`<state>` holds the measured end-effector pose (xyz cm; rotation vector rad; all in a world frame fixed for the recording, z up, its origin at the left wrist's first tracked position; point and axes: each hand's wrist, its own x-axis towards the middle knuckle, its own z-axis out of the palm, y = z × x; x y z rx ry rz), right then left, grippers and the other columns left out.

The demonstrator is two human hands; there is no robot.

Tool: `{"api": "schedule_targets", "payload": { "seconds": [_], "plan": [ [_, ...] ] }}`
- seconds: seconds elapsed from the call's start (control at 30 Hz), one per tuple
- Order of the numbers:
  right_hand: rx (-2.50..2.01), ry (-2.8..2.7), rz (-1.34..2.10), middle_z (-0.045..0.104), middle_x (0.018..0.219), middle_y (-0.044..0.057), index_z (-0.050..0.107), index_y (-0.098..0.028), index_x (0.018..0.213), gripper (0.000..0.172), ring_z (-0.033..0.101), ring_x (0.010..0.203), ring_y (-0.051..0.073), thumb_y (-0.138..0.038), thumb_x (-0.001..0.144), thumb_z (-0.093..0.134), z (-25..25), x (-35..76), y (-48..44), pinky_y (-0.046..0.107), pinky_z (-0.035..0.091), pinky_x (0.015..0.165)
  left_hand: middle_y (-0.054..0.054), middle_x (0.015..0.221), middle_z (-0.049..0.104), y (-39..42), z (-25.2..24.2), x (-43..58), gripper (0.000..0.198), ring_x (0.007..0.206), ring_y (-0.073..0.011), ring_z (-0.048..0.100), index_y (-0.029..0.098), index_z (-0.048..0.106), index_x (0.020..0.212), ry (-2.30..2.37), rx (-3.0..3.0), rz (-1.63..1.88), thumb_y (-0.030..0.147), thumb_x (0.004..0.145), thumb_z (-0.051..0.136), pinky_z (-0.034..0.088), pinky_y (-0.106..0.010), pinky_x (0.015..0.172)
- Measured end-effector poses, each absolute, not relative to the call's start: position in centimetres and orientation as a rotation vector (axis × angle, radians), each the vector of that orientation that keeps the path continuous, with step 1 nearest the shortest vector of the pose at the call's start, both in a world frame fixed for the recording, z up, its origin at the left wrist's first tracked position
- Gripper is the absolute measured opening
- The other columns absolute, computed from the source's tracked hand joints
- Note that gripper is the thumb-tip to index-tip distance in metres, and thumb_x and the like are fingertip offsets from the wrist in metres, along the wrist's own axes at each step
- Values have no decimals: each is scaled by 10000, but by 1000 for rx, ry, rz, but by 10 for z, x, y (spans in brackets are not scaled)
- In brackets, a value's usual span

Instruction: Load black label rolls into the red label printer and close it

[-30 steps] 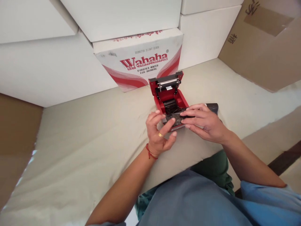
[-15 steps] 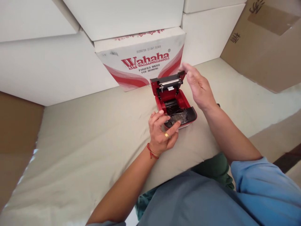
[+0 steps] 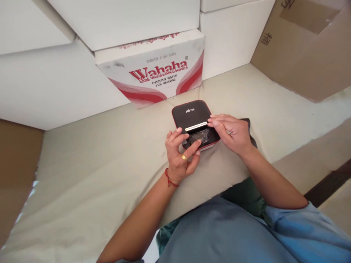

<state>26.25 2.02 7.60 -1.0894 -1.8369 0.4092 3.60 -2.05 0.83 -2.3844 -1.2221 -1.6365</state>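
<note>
A small red-and-black label printer [image 3: 189, 111] sits on the cloth-covered table with its lid down. A white sticker strip [image 3: 195, 126] runs along the lid's front edge. Clear, wrinkled plastic film [image 3: 204, 136] lies over the front section. My left hand [image 3: 179, 155], wearing a ring and a red string bracelet, grips the printer's front left. Its index finger presses the film, and the thumb is low at the front side. My right hand [image 3: 233, 133] rests its outstretched fingertips on the right edge of the lid, with the thumb close beside them.
A Wahaha water carton [image 3: 161, 76] stands behind the printer among white boxes [image 3: 227, 40]. Brown cartons stand at the right [image 3: 307, 54] and left [image 3: 19, 175]. A dark flat object [image 3: 252, 140] is partly hidden behind my right hand. The table's front edge lies near my body.
The printer's lid, raised before, is now down, covering the inside. My right hand has come down with it onto the lid's edge. My left hand keeps its hold; the view has shifted slightly.
</note>
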Motion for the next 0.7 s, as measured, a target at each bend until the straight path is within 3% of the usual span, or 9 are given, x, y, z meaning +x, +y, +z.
{"api": "schedule_targets", "payload": {
  "seconds": [0.13, 0.23, 0.33, 0.43, 0.53, 0.6, 0.7],
  "plan": [
    [-1150, -1867, 356, 874, 1112, 75, 855, -262, 953, 377, 817, 1138, 249, -374, 1111, 532, 82, 257, 21, 441, 637, 1054, -98, 1498, 663, -19, 11, 34, 593, 1532, -321, 562, 328, 496, 1604, -1271, -2424, -1855, 388, 1027, 620, 262, -619, 1370],
    [-1225, -1931, 298, 868, 1145, 79, 840, -251, 977, 380, 806, 1163, 245, -378, 1118, 511, 84, 256, 18, 409, 626, 1027, -108, 1524, 682, -17, 9, 32, 585, 1527, -283, 584, 314, 432, 1650, -1429, -2380, -2053, 410, 1086, 555, 190, -571, 1409],
    [-1294, -1987, 249, 866, 1120, 81, 814, -240, 926, 415, 802, 1138, 238, -397, 1125, 486, 88, 254, 18, 373, 613, 958, -115, 1522, 683, -15, 7, 31, 553, 1462, -277, 642, 311, 461, 1625, -1495, -2362, -2126, 424, 1093, 564, 288, -560, 1380],
    [-1361, -2013, 202, 852, 1006, 69, 774, -237, 830, 474, 792, 996, 214, -425, 1132, 462, 95, 251, 21, 334, 575, 838, -129, 1587, 619, -13, 4, 34, 538, 1425, -281, 661, 307, 470, 1613, -1471, -2352, -2158, 423, 1096, 562, 424, -543, 1305],
    [-1401, -1987, 193, 796, 859, 58, 741, -240, 770, 528, 738, 845, 195, -461, 1140, 437, 99, 247, 25, 325, 530, 761, -130, 1615, 581, -13, 4, 36, 538, 1414, -275, 660, 312, 458, 1620, -1438, -2351, -2203, 423, 1102, 549, 451, -525, 1290],
    [-1342, -1939, 232, 787, 858, 65, 773, -239, 841, 505, 734, 858, 207, -466, 1141, 436, 98, 246, 25, 344, 545, 801, -129, 1593, 592, -12, 6, 36, 529, 1446, -278, 630, 306, 460, 1617, -1419, -2364, -2181, 409, 1105, 542, 438, -532, 1301],
    [-1151, -1949, 347, 844, 1079, 76, 823, -255, 1094, 399, 775, 1041, 236, -447, 1137, 475, 93, 247, 17, 426, 564, 1011, -104, 1465, 648, -13, 9, 35, 403, 1482, -288, 575, 295, 580, 1495, -1344, -2301, -2098, 355, 1099, 543, 429, -563, 1301]
  ]
}}
